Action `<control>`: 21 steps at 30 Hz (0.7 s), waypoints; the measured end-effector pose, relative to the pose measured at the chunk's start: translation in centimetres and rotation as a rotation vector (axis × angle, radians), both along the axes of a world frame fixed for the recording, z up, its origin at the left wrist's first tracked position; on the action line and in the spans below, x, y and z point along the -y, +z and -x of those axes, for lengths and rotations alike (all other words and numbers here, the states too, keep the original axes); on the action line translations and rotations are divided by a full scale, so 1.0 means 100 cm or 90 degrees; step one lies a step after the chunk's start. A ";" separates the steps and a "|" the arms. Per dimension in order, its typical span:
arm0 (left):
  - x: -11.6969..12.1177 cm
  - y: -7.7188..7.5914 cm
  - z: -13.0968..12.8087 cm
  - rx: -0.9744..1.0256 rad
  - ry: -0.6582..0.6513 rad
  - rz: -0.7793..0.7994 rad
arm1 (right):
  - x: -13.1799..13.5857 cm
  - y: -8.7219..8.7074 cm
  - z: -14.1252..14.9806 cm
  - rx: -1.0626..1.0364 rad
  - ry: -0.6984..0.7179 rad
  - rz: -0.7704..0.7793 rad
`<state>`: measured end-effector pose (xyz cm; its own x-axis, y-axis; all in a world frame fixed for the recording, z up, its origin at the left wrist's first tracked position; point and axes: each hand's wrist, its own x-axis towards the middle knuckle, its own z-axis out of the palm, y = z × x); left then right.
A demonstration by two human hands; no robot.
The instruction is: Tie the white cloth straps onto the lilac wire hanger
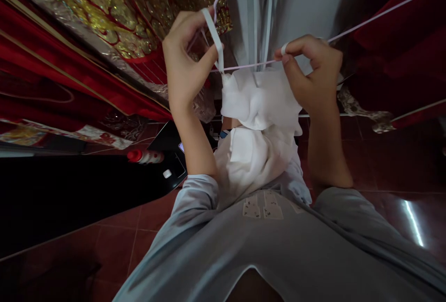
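While the white garment (258, 95) is held just below a thin pink bar (249, 66), one strap (213, 32) is spread by the left hand's (186, 55) fingers; another is pinched by the right hand (310, 67) beside the bar.

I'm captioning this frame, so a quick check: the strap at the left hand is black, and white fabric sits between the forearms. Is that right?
Not quite: the strap at the left hand is white, not black, as the head view shows. The white fabric does sit between the forearms.
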<state>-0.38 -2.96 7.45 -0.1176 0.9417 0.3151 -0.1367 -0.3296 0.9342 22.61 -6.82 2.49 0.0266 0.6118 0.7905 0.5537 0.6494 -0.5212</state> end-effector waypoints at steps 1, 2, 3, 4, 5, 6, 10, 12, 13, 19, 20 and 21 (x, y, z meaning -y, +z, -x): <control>-0.005 -0.001 -0.002 -0.009 0.013 -0.016 | 0.000 0.000 0.000 0.006 -0.006 -0.002; -0.011 -0.002 -0.003 -0.035 0.016 -0.048 | 0.000 -0.001 0.000 0.013 -0.012 0.002; -0.017 -0.004 -0.003 -0.073 0.014 -0.090 | 0.000 -0.001 -0.001 0.022 -0.018 0.010; -0.024 -0.006 -0.002 -0.117 0.009 -0.135 | 0.000 -0.001 -0.001 0.033 -0.022 0.021; -0.030 -0.008 -0.001 -0.165 -0.003 -0.174 | 0.001 -0.002 -0.001 0.041 -0.023 0.029; -0.035 -0.010 0.002 -0.202 -0.007 -0.200 | 0.001 -0.002 -0.001 0.046 -0.022 0.033; -0.044 -0.021 0.016 -0.211 0.037 -0.162 | 0.002 -0.002 -0.003 0.054 0.011 0.035; -0.040 -0.031 0.022 -0.142 0.037 -0.110 | 0.001 -0.003 -0.003 0.063 0.020 0.033; -0.037 -0.038 0.023 -0.083 0.024 -0.081 | 0.000 -0.003 -0.003 0.065 0.023 0.029; -0.013 -0.076 -0.007 0.313 -0.004 0.032 | -0.005 -0.008 0.002 0.027 0.003 0.005; -0.010 -0.079 -0.014 0.321 0.008 0.016 | -0.005 -0.009 0.002 0.022 0.003 -0.001; -0.008 -0.081 -0.021 0.317 0.021 0.000 | -0.005 -0.009 0.002 0.015 0.004 -0.008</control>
